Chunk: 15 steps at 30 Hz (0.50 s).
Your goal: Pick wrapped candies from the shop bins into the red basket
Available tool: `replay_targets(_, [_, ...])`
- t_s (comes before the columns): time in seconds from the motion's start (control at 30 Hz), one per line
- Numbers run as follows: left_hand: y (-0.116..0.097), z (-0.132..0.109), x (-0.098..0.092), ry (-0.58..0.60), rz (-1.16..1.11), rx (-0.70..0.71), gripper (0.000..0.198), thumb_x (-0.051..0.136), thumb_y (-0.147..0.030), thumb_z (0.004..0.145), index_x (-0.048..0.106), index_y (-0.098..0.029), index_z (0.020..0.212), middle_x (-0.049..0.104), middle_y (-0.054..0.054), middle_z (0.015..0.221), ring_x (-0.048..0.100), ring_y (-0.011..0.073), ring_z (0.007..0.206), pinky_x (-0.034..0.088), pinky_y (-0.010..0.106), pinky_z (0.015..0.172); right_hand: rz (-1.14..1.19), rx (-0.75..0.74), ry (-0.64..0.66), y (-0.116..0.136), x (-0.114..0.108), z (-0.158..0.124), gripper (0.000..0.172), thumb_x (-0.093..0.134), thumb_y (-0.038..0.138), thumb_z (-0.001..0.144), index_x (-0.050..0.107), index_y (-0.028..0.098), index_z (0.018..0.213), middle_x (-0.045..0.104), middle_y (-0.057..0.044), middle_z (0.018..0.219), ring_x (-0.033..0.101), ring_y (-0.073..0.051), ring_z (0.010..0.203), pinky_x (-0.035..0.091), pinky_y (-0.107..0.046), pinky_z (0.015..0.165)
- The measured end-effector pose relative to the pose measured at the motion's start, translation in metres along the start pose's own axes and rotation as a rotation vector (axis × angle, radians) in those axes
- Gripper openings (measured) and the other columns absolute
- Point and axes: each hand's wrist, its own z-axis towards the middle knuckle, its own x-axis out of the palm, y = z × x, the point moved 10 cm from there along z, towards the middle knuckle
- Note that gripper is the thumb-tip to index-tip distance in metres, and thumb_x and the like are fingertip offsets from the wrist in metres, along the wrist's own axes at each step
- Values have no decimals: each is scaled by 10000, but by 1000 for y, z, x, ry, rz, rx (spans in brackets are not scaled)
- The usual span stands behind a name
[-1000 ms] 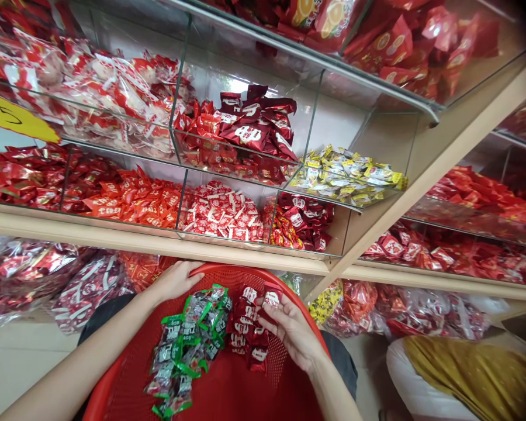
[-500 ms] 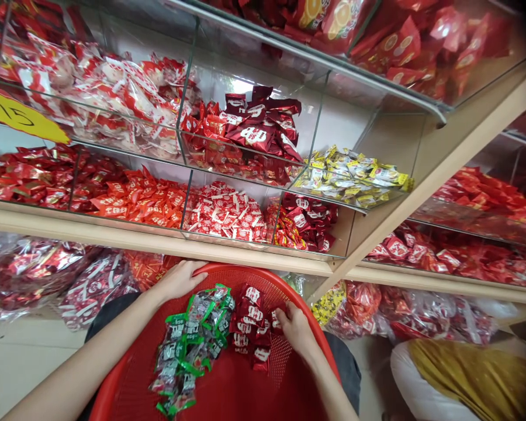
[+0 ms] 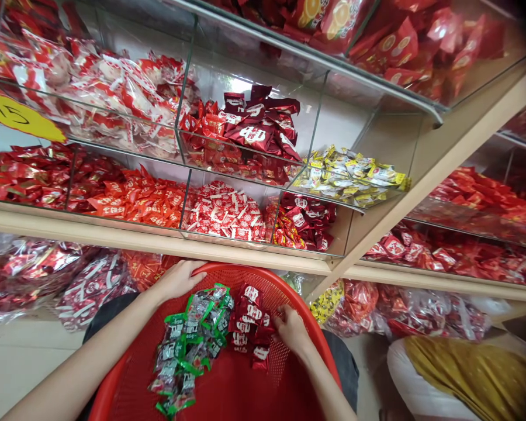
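Note:
A red plastic basket (image 3: 241,280) with a mesh wall sits right below me. My left hand (image 3: 177,279) curls over its far rim. Inside lies a heap of silver sweets with green-trimmed wrappers (image 3: 186,351), and a smaller heap of maroon-wrapped sweets (image 3: 248,324) lies just to its right. My right hand (image 3: 291,328) is at the right edge of the maroon heap, its fingertips touching the sweets. Whether those fingers grip any sweet is hidden.
Glass bins of red, maroon and yellow wrapped sweets (image 3: 225,213) stand on pale wooden shelves (image 3: 158,231) ahead. A yellow "15" sign (image 3: 15,111) hangs at left. Large bags of sweets (image 3: 92,289) stand on the floor. A person in a mustard top (image 3: 456,374) sits at lower right.
My right hand has dropped from above the maroon heap to its right edge, with the fingers drawn closer together. My left hand stays on the rim.

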Motion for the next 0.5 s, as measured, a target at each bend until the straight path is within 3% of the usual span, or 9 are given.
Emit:
replay_targets(0.13, [1, -1, -1, -3, -16, -6, 443, 403, -427, 797, 569, -228, 1157, 623, 36, 1145, 568, 239, 1036, 409, 284, 864, -194, -60, -27, 5, -3, -2, 222, 508, 269, 740, 535, 179, 941, 636, -90, 816, 621, -227, 743, 448, -285, 580])
replay_targets(0.27, [4, -2, 1, 9, -51, -35, 455, 414, -435, 788, 560, -237, 1171, 618, 30, 1152, 555, 242, 1056, 398, 301, 896, -421, -128, -98, 19, -12, -9, 264, 480, 267, 774, 567, 151, 995, 640, -141, 939, 585, -262, 924, 412, -312, 755])
replay_targets(0.37, [6, -1, 4, 17, -72, -35, 462, 422, -430, 782, 554, -235, 1179, 607, 29, 1170, 543, 245, 1072, 386, 316, 922, -480, -193, -155, 45, -26, -15, 234, 472, 290, 791, 593, 176, 956, 654, -118, 910, 596, -247, 869, 399, -293, 711])
replay_targets(0.5, [9, 2, 6, 3, -63, -19, 465, 414, -437, 786, 560, -226, 1173, 602, 29, 1178, 545, 236, 1070, 380, 306, 935, -437, -306, -200, 102, -64, -16, 267, 413, 355, 825, 615, 200, 745, 636, -45, 630, 568, -177, 573, 350, -246, 523])
